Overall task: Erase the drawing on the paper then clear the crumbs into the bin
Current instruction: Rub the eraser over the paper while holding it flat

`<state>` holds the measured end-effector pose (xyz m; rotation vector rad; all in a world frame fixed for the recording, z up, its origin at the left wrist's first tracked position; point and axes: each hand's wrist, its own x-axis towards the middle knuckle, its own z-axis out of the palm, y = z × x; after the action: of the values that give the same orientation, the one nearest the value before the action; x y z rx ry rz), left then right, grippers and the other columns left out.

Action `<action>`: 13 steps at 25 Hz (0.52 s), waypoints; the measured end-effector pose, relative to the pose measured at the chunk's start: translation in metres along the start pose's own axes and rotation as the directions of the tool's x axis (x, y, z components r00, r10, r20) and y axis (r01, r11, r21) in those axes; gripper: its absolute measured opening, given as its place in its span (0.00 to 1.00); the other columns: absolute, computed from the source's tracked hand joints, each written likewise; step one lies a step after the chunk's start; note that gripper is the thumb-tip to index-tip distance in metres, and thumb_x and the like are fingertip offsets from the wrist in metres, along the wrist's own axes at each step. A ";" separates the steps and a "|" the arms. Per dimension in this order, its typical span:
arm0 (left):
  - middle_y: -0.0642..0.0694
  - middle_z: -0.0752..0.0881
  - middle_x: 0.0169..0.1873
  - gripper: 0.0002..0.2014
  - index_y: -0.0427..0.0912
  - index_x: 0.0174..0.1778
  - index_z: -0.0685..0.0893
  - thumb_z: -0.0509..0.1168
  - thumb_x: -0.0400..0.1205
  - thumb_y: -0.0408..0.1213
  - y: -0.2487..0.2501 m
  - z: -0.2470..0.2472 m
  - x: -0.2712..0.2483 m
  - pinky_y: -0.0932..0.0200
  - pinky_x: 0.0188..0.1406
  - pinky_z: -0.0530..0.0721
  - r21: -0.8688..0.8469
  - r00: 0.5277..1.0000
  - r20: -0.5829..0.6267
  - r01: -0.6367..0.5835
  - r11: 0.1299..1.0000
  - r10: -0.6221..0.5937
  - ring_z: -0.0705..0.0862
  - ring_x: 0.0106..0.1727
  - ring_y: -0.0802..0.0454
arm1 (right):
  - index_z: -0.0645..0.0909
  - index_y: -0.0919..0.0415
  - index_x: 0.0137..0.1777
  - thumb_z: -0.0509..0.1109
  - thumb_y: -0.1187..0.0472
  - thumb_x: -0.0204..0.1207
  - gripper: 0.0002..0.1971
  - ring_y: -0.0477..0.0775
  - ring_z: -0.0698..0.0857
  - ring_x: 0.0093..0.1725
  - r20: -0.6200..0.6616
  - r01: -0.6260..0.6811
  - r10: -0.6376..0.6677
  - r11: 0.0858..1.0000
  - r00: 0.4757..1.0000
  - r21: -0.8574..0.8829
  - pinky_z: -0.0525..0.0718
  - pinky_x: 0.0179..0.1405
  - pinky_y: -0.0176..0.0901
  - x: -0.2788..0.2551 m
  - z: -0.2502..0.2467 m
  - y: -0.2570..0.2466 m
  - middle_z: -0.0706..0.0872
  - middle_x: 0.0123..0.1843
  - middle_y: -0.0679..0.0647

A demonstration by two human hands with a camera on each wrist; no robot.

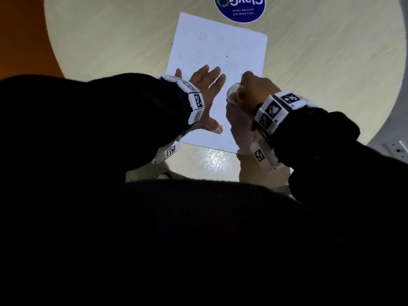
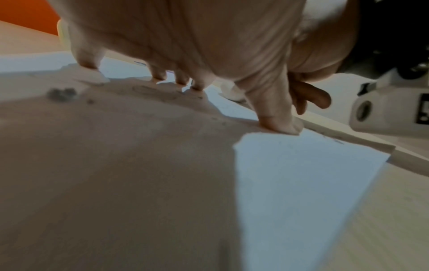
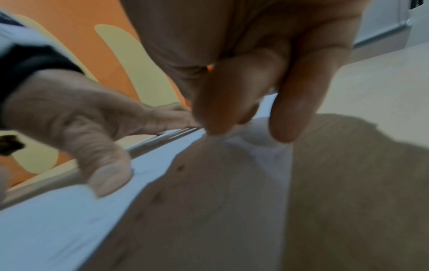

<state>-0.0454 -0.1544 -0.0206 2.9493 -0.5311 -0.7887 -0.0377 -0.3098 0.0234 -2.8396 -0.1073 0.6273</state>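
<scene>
A white sheet of paper (image 1: 220, 49) with faint pencil circles lies on the round table (image 1: 110, 40). My left hand (image 1: 203, 85) lies flat on the sheet's lower left part, fingers spread and thumb (image 2: 278, 124) pressing down. To its right, my right hand (image 1: 249, 85) is curled round a white eraser (image 1: 233, 93), whose tip (image 3: 257, 139) touches the paper. Dark eraser crumbs (image 2: 61, 93) lie on the sheet near the left fingers, and a few specks (image 3: 180, 167) lie below the eraser. No bin is in view.
A round blue sticker (image 1: 239, 7) is stuck on the table beyond the paper's far edge. Orange floor (image 1: 22, 29) shows past the table's left rim. A white wall socket (image 1: 395, 149) sits at the far right. My dark clothing fills the lower head view.
</scene>
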 end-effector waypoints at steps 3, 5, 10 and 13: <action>0.51 0.34 0.83 0.61 0.50 0.84 0.35 0.64 0.67 0.74 -0.001 -0.001 -0.002 0.25 0.76 0.43 -0.008 1.000 0.008 0.005 1.000 -0.005 0.35 0.84 0.49 | 0.72 0.63 0.61 0.63 0.53 0.80 0.16 0.62 0.81 0.45 0.032 0.072 -0.069 0.992 0.997 -0.102 0.73 0.39 0.46 -0.029 0.018 0.004 0.82 0.47 0.59; 0.51 0.33 0.83 0.61 0.50 0.84 0.35 0.64 0.67 0.74 0.001 -0.002 -0.003 0.25 0.76 0.43 -0.006 1.000 0.012 0.006 1.000 -0.006 0.35 0.84 0.49 | 0.72 0.64 0.62 0.62 0.53 0.80 0.17 0.62 0.81 0.47 0.067 0.085 -0.079 0.992 0.995 -0.096 0.71 0.40 0.45 -0.031 0.019 0.004 0.83 0.50 0.62; 0.51 0.33 0.83 0.61 0.51 0.83 0.34 0.62 0.66 0.76 0.001 -0.001 -0.001 0.26 0.76 0.43 -0.005 1.000 0.017 0.005 1.000 -0.005 0.34 0.84 0.49 | 0.72 0.62 0.56 0.63 0.52 0.79 0.14 0.60 0.80 0.42 -0.015 0.027 -0.028 0.999 1.000 -0.019 0.72 0.37 0.45 -0.004 0.005 0.002 0.80 0.44 0.58; 0.52 0.33 0.83 0.62 0.50 0.83 0.34 0.62 0.65 0.77 -0.002 -0.001 0.001 0.24 0.75 0.42 -0.001 0.999 0.032 0.001 1.000 -0.001 0.34 0.84 0.49 | 0.72 0.64 0.60 0.63 0.53 0.80 0.16 0.63 0.83 0.49 0.058 0.083 -0.078 0.992 0.995 -0.091 0.74 0.40 0.46 -0.031 0.020 0.010 0.83 0.50 0.60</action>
<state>-0.0430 -0.1532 -0.0202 2.9406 -0.5301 -0.8378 -0.0740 -0.3193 0.0164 -2.8906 -0.2662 0.6994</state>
